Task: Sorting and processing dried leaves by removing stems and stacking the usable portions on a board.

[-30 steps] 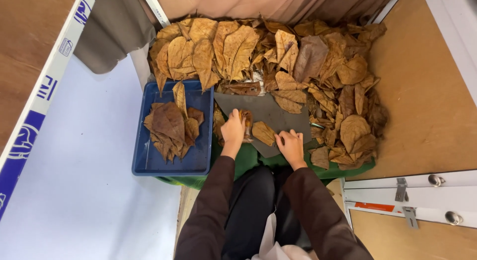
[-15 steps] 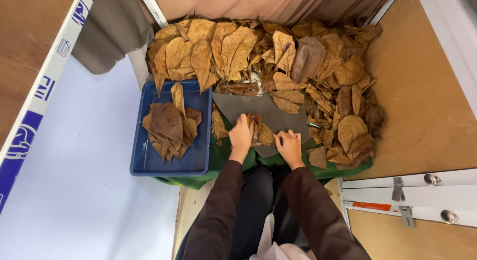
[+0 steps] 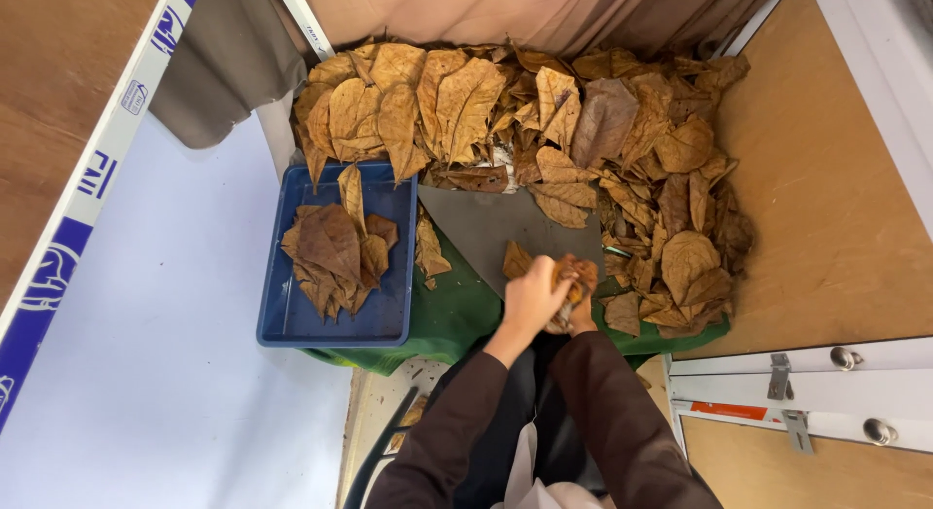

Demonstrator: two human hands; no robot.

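A seated person in dark brown sleeves leans over a low tabletop draped in green cloth [image 3: 457,319], both hands meeting at its near edge. The left hand [image 3: 533,297] is curled shut around a crumpled dry brown leaf [image 3: 573,276], covering most of it from the near side. The right hand [image 3: 580,319] sits just beneath and behind, touching the same leaf, but is so hidden that its grip cannot be made out. The leaf's exposed part juts away from the person and slightly right of the left hand's knuckles, and the left hand is the one plainly on top of it.

Just beyond the hands lies a flat grey mat [image 3: 505,227], with another small leaf [image 3: 516,260] resting on it beside the left hand. To the left, well apart from the hands, a blue plastic tray [image 3: 389,315] holds a neat stack of darker leaves [image 3: 335,256], its near end hanging over the cloth's edge.

Farther back and round to the right, a deep heap of loose tan leaves [image 3: 603,140] rings the mat. Pale blue flooring [image 3: 146,353] lies left, plywood panels [image 3: 826,198] right, and a drape of brownish fabric [image 3: 505,13] behind.
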